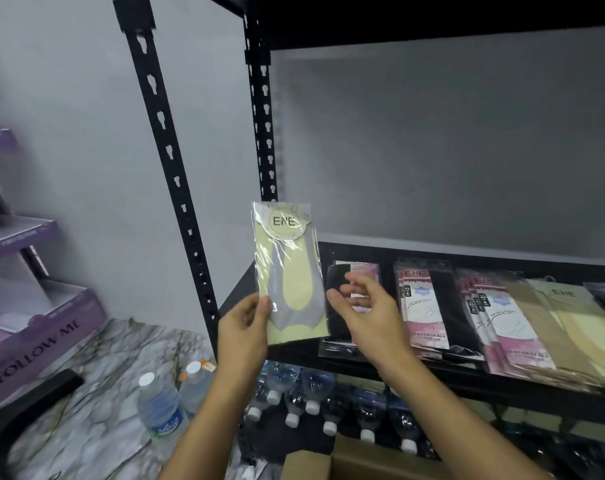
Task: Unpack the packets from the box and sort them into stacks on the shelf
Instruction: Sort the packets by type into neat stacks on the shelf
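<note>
A black metal shelving rack [176, 174] fills most of the view, and its shelf [467, 255] carries packets sorted into flat stacks in a row. At the left end lies a black stack [335, 317], then a pink-and-black stack [429, 306], a second pink stack [501, 327] and a beige and pale yellow stack [571, 327] that overlaps its right side. To the left of the rack stands a purple display stand [44, 327] lettered "FOLLOW ME", on a marbled surface [114, 358]. Under the shelf sits a shrink-wrapped pack of water bottles [328, 396], and two loose bottles [159, 407] stand just left of it. The open cardboard box [363, 462] shows at the bottom edge, below the forearms. The held packet [290, 271], a clear sleeve with a pale yellow card, a grey sock and a round "ENE" label, is upright in the air in front of the shelf's left end, beside the black stack. The left hand [242, 330] pinches its lower left edge, the thumb on the front and the fingers [264, 306] curled behind. The right hand [366, 313] hangs just right of the packet, in front of the black stack, its fingers [356, 285] loosely spread and holding nothing; it is blurred, so whether its thumb touches the packet's edge cannot be told.
</note>
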{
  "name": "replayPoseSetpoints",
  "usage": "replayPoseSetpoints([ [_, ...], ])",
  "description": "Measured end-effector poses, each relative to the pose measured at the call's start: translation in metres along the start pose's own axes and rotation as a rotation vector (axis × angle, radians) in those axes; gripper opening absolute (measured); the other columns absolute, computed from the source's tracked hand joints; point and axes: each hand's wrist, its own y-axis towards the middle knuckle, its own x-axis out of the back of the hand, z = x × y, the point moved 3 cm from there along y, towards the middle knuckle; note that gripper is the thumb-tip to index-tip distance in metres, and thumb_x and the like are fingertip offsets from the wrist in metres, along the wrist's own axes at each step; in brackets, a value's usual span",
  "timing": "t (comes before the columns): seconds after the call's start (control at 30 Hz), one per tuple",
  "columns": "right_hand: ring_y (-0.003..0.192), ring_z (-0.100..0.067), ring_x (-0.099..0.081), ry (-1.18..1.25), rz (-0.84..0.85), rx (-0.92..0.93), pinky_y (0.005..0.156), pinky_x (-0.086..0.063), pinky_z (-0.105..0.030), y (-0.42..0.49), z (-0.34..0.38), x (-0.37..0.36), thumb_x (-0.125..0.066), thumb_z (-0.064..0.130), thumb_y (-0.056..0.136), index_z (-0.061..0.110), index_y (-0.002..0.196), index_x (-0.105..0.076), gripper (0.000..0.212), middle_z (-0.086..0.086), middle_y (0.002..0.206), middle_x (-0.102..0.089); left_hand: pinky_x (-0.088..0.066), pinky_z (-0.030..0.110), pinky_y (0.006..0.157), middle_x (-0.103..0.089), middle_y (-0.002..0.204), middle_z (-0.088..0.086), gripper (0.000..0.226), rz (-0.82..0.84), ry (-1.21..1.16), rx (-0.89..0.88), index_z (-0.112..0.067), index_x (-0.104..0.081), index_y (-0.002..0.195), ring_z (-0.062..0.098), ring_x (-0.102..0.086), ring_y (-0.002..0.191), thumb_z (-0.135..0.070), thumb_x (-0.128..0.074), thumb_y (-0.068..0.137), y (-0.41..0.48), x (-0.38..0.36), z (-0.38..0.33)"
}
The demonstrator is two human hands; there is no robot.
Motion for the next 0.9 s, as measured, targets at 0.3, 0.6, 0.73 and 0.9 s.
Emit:
replayPoseSetpoints([
  [0.3,0.081,-0.01,-0.063,0.165,-0.027,-0.157,0.067,-0.05,-0.016,-0.005,-0.01,-0.006,-0.069,0.01,0.084,0.023,0.101,-0.063,0.022,0.005,0.092,-0.063,-0.053,0.053,0.093,-0.076,0.099,0.009,0.019,0.165,-0.131,0.133,-0.009,-0.066,0.106,0.029,-0.071,0.094,-0.017,-0.051,0.099,-0.017,-0.008,0.008],
  [0.6,0.08,-0.008,-0.061,0.079,-0.078,-0.104,0.072,-0.051,-0.016,-0.012,-0.015,0.009,-0.068,0.008,0.085,0.027,0.091,-0.065,0.02,0.004,0.086,-0.066,-0.061,0.032,0.062,-0.068,0.09,0.009,0.03,0.056,0.073,-0.004,-0.023,-0.063,0.11,0.016,-0.072,0.075,-0.01,-0.072,0.085,-0.024,-0.019,0.003],
  [0.73,0.077,-0.007,-0.061,0.055,-0.131,-0.084,0.064,-0.051,-0.013,-0.013,-0.01,0.03,-0.068,0.008,0.085,0.025,0.105,-0.063,0.026,0.002,0.084,-0.064,-0.061,0.038,0.069,-0.069,0.089,0.006,0.032,0.094,0.141,-0.046,-0.022,-0.066,0.115,0.024,-0.071,0.08,-0.014,-0.073,0.084,-0.024,-0.035,-0.003],
  [0.9,0.079,-0.009,-0.062,0.008,-0.227,-0.04,0.068,-0.055,-0.021,-0.014,-0.002,0.072,-0.069,0.009,0.084,0.024,0.101,-0.065,0.022,0.005,0.085,-0.064,-0.06,0.041,0.07,-0.066,0.093,0.0,0.034,0.153,0.226,-0.117,-0.03,-0.066,0.117,0.02,-0.067,0.078,-0.022,-0.073,0.084,-0.028,-0.074,-0.017],
])
